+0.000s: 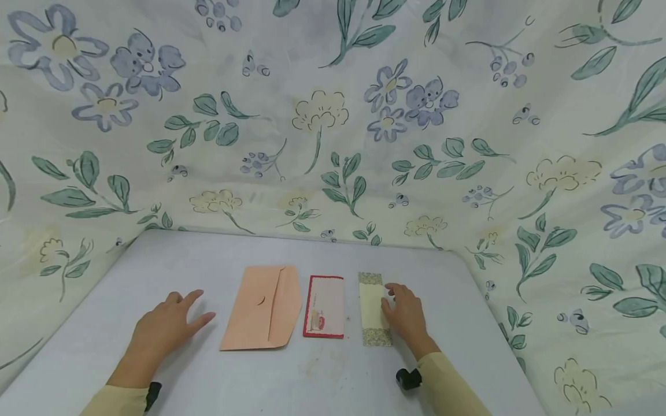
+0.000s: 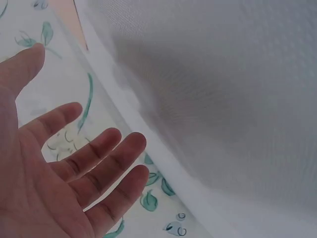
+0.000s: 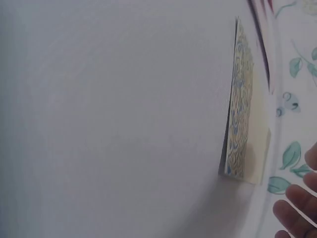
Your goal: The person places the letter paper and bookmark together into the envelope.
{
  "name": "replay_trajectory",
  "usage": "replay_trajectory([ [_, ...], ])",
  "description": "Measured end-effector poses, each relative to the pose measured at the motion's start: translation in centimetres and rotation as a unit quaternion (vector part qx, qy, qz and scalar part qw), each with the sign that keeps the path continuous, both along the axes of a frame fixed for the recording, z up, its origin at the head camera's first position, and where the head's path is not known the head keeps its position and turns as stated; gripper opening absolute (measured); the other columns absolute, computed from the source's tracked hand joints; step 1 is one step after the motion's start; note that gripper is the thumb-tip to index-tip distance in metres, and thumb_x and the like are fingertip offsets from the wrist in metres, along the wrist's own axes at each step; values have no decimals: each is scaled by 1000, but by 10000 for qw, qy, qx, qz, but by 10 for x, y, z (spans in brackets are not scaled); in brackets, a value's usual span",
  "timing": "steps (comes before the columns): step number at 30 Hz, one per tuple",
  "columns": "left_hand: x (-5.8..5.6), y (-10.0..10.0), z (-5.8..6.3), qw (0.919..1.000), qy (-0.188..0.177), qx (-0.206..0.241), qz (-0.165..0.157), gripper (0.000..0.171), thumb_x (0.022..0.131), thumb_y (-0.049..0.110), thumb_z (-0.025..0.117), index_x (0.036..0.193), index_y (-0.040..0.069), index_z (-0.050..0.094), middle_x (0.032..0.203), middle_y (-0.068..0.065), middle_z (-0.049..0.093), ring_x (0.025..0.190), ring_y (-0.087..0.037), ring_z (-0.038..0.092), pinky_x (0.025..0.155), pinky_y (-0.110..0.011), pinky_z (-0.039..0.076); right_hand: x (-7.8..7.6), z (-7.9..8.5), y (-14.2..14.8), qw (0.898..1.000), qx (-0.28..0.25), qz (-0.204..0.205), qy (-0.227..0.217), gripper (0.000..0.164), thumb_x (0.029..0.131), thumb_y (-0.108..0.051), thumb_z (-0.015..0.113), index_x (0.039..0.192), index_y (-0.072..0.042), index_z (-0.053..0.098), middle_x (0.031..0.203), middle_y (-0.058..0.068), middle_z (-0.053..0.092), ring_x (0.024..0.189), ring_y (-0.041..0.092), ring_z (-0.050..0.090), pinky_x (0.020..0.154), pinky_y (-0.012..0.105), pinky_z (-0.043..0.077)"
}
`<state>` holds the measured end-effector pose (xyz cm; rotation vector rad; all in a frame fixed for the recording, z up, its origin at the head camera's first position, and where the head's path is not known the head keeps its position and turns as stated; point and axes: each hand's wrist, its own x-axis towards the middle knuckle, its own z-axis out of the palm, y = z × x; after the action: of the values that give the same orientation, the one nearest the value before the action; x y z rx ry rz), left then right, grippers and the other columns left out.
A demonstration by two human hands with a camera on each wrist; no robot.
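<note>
A peach envelope (image 1: pixel 255 306) lies on the white table, its flap edge toward the right. Beside it is a card with a red border (image 1: pixel 326 306) and a small red picture near its bottom. Farther right lies a narrow cream card (image 1: pixel 372 306) with patterned bands at both ends; the right wrist view shows one patterned band (image 3: pixel 240 109) close up. My left hand (image 1: pixel 163 332) hovers left of the envelope, fingers spread and holding nothing. My right hand (image 1: pixel 407 315) is at the cream card's right edge, fingers loosely bent, fingertips right by that edge.
The white table (image 1: pixel 198 254) is bordered at the back and sides by a floral cloth (image 1: pixel 281 138). A black wrist strap piece (image 1: pixel 409 379) shows at the right sleeve (image 1: pixel 450 384). Faint brownish marks (image 1: pixel 312 367) are on the table in front of the red-bordered card.
</note>
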<state>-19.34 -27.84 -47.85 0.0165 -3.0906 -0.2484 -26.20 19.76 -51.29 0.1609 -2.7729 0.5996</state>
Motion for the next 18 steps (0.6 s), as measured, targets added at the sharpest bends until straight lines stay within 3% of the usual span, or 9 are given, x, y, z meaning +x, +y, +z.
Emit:
replay_trajectory([
  [9,0,7,0,9999,25,115,-13,77,80,63,57,127,3,48,100,-26,50,73,-32,54,53,-47,46,3,4,-14,9996,-127,210,113,30,87,-25,62,113,-11,61,95,2,63,87,19,58,75,41,42],
  [18,-4,15,-3,9999,-89,113,-27,81,79,66,55,128,2,48,102,-27,50,77,-34,55,54,-47,47,1,-3,-26,9996,-77,287,-21,28,87,-27,61,112,-14,62,94,-1,63,87,17,59,76,40,42],
])
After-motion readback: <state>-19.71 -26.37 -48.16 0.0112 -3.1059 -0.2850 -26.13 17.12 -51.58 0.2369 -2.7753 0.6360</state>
